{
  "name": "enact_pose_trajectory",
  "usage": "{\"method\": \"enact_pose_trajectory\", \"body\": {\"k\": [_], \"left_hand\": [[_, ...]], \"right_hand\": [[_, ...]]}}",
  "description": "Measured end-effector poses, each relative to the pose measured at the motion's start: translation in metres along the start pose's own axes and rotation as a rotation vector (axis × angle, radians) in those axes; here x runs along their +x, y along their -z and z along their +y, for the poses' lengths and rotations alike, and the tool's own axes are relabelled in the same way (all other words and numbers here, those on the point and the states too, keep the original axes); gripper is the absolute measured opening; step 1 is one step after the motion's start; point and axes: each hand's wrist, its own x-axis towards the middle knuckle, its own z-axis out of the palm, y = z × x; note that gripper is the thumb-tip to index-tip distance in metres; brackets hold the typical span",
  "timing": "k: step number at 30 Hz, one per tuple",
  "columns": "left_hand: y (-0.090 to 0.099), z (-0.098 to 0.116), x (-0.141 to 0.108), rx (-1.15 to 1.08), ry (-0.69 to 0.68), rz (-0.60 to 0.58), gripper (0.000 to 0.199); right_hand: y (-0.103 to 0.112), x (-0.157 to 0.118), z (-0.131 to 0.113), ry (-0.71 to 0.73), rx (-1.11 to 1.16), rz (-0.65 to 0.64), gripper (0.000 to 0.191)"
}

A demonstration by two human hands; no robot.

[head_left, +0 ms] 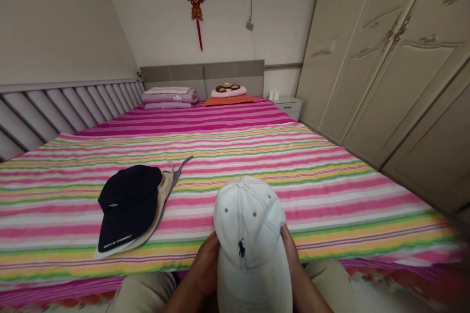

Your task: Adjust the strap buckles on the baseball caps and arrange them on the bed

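A white cap (249,234) with a small dark emblem is held between my two hands, its brim pointing toward me. My left hand (207,264) grips its left side, and my right hand (290,252) grips the right side; the cap hides most of the fingers of both. To the left, a black cap (130,200) lies on the striped bed cover (205,205), on top of other hats, of which a beige edge (165,188) and a grey strap show.
Folded purple bedding (171,98) and an orange and pink stack (229,98) lie by the headboard (235,73). A white rail (73,105) runs along the left side. A nightstand (290,106) and a tall wardrobe (385,68) stand on the right.
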Motion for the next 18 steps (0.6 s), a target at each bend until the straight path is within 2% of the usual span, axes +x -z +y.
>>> {"method": "enact_pose_trajectory", "body": {"k": [2, 5, 10, 13, 18], "left_hand": [[0.0, 0.0, 0.003, -0.017, -0.048, 0.042, 0.039], [0.001, -0.003, 0.008, -0.03, -0.112, 0.085, 0.038], [-0.003, -0.008, 0.014, -0.016, -0.074, 0.015, 0.04], [-0.01, -0.008, 0.018, 0.001, -0.094, -0.02, 0.04], [-0.018, 0.001, 0.04, -0.025, 0.017, -0.092, 0.046]], "right_hand": [[0.003, -0.001, -0.007, -0.009, 0.073, -0.014, 0.051], [0.006, -0.001, -0.016, -0.036, 0.122, -0.027, 0.04], [0.008, -0.002, -0.02, -0.081, 0.144, -0.025, 0.035], [0.009, -0.004, -0.024, -0.026, 0.145, -0.029, 0.035], [0.021, -0.017, -0.03, 0.051, 0.073, 0.005, 0.045]]}}
